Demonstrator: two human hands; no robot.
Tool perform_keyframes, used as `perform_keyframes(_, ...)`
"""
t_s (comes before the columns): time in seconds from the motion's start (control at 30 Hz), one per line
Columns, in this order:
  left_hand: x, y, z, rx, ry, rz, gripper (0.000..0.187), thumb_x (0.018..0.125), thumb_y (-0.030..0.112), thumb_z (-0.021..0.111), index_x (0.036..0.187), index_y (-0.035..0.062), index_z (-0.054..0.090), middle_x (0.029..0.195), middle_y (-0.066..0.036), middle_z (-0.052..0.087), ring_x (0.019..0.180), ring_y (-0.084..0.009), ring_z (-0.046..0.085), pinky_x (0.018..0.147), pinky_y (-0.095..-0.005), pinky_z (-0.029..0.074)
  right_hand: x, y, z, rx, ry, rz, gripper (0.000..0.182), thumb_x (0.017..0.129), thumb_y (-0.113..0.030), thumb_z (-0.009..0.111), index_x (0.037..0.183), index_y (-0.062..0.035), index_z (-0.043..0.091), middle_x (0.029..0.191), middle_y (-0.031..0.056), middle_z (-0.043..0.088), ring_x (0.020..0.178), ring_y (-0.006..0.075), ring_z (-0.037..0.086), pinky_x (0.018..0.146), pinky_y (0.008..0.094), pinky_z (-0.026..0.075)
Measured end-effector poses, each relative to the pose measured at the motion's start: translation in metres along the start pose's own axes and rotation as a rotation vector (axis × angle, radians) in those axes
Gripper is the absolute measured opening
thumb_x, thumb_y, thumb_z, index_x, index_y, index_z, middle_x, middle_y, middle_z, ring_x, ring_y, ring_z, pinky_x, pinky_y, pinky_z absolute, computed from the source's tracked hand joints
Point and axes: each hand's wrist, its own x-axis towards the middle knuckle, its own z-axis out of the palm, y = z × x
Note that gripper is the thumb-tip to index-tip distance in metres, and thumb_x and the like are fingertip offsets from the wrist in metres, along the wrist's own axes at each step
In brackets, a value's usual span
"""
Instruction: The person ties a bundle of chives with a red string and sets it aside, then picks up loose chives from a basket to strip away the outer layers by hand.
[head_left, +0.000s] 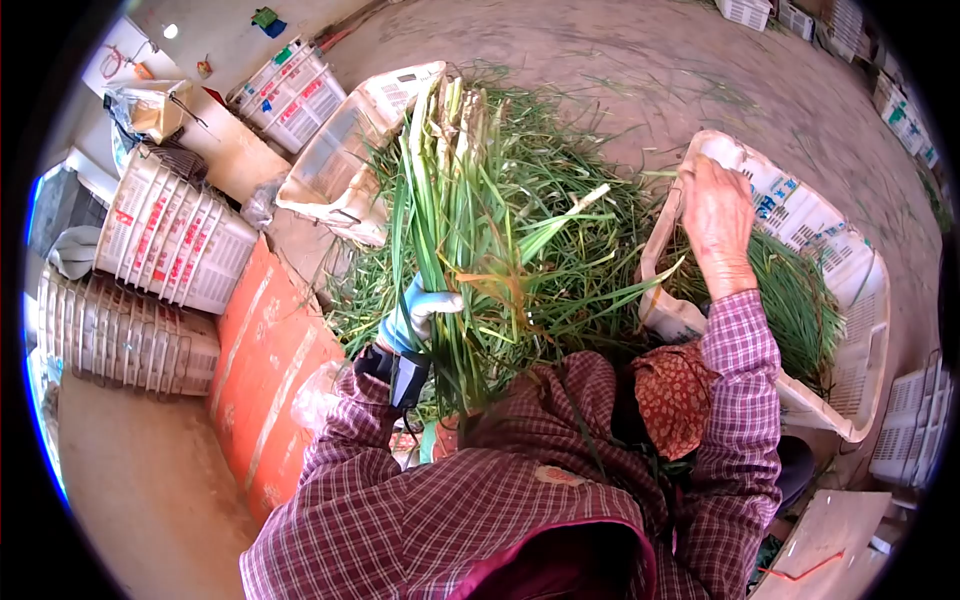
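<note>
My left hand (418, 312), in a blue glove with the thumb bare of it, is wrapped round a bunch of garlic chives (450, 190). The bunch stands nearly upright in view, pale ends at the top and green leaves hanging below the grip. Over the left rim of a white plastic basket (875, 400), my bare right hand (718, 220) has its fingers curled together. A short pale-green stalk end (660, 173) pokes out beside its fingertips; the rest is hidden. More chives (795, 300) lie inside that basket.
A heap of loose green leaves (570, 250) covers the floor before me. Behind it on the left stands another white crate (325, 180). Stacked crates (180, 235) line the left side beside a red-orange board (265, 370). A patterned red cloth (675, 400) is near my right arm.
</note>
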Motion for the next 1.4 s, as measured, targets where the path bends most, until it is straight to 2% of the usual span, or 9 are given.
perform_keyframes(0.07, 0.0, -0.004, -0.005, -0.06, 0.003, 0.0, 0.056, 0.061, 0.016, 0.07, 0.114, -0.0012, 0.06, 0.102, -0.007, 0.066, 0.098, -0.019, 0.059, 0.089, -0.0323, 0.042, -0.006, 0.004, 0.002, -0.091, -0.058, 0.02, 0.011, 0.086, -0.017, 0.059, 0.093, -0.0106, 0.063, 0.085, 0.0082, 0.065, 0.076, 0.024, 0.062, 0.079, 0.0379, 0.048)
perform_keyframes(0.23, 0.001, 0.009, 0.009, 0.022, -0.014, -0.042, 0.051, 0.063, 0.016, 0.068, 0.111, 0.0002, 0.061, 0.097, -0.005, 0.065, 0.091, -0.0173, 0.058, 0.084, -0.0313, 0.042, -0.018, -0.041, -0.01, 1.034, -0.35, 0.313, 0.03, 0.09, -0.032, 0.061, 0.106, -0.0065, 0.064, 0.098, 0.0057, 0.068, 0.077, 0.0144, 0.063, 0.073, 0.0299, 0.051)
perform_keyframes(0.33, 0.003, 0.008, 0.02, -0.021, -0.011, 0.003, 0.049, 0.062, 0.017, 0.069, 0.108, 0.0006, 0.062, 0.094, -0.004, 0.064, 0.088, -0.0164, 0.057, 0.082, -0.0308, 0.042, -0.018, -0.065, -0.011, 1.239, -0.49, 0.379, 0.032, 0.087, -0.032, 0.066, 0.101, -0.0036, 0.064, 0.088, 0.0058, 0.067, 0.077, 0.01, 0.061, 0.07, 0.0258, 0.05)
perform_keyframes(0.57, 0.0, 0.018, 0.03, -0.046, -0.009, -0.054, 0.047, 0.063, 0.015, 0.069, 0.108, 0.0016, 0.062, 0.095, -0.004, 0.065, 0.089, -0.0178, 0.058, 0.083, -0.0311, 0.043, -0.021, -0.073, -0.012, 1.012, -0.449, 0.325, 0.023, 0.091, -0.022, 0.06, 0.09, 0.0002, 0.066, 0.075, 0.0022, 0.064, 0.065, 0.0074, 0.057, 0.059, 0.0225, 0.047)
perform_keyframes(0.77, 0.001, -0.005, 0.009, -0.092, -0.024, -0.038, 0.054, 0.063, 0.013, 0.067, 0.115, -0.0001, 0.057, 0.102, -0.008, 0.065, 0.095, -0.0202, 0.06, 0.086, -0.0336, 0.045, -0.025, -0.033, -0.003, 0.767, -0.012, 0.399, 0.02, 0.093, -0.02, 0.055, 0.09, -0.0059, 0.068, 0.068, 0.0035, 0.065, 0.054, 0.0132, 0.058, 0.051, 0.0289, 0.045)
perform_keyframes(0.9, 0.002, -0.008, 0.01, -0.072, 0.037, -0.012, 0.049, 0.063, 0.013, 0.067, 0.11, 0.0008, 0.059, 0.098, -0.007, 0.065, 0.091, -0.0179, 0.06, 0.082, -0.0312, 0.046, -0.044, -0.057, -0.005, 1.109, -0.393, 0.496, 0.05, 0.085, -0.044, 0.065, 0.117, -0.0065, 0.056, 0.082, 0.0043, 0.065, 0.069, 0.0125, 0.059, 0.061, 0.027, 0.049)
perform_keyframes(1.23, 0.001, 0.005, 0.037, -0.068, -0.009, 0.004, 0.038, 0.063, 0.011, 0.07, 0.099, 0.0034, 0.059, 0.075, 0.002, 0.059, 0.068, -0.0096, 0.055, 0.067, -0.0235, 0.045, -0.037, -0.065, 0.008, 1.402, -0.098, 0.846, 0.014, 0.088, -0.026, 0.064, 0.083, -0.0133, 0.067, 0.066, -0.0069, 0.053, 0.052, 0.0036, 0.038, 0.049, 0.0213, 0.035)
perform_keyframes(1.3, -0.002, 0.003, 0.039, -0.112, 0.023, -0.055, 0.036, 0.064, 0.011, 0.068, 0.098, 0.0033, 0.06, 0.077, 0.0, 0.062, 0.068, -0.0097, 0.055, 0.068, -0.0237, 0.045, -0.038, -0.024, 0.018, 1.343, 0.126, 0.952, 0.019, 0.087, -0.03, 0.065, 0.092, -0.0122, 0.069, 0.07, -0.0078, 0.057, 0.057, 0.0033, 0.045, 0.053, 0.0204, 0.038)
perform_keyframes(1.4, 0.0, -0.004, 0.031, -0.098, 0.0, -0.015, 0.033, 0.065, 0.011, 0.066, 0.097, 0.0029, 0.06, 0.088, -0.003, 0.064, 0.078, -0.0115, 0.057, 0.075, -0.0263, 0.046, -0.041, -0.01, 0.006, 1.216, -0.036, 0.871, 0.037, 0.09, -0.033, 0.062, 0.114, -0.0057, 0.06, 0.091, -0.0018, 0.058, 0.077, 0.0081, 0.052, 0.066, 0.0252, 0.045)
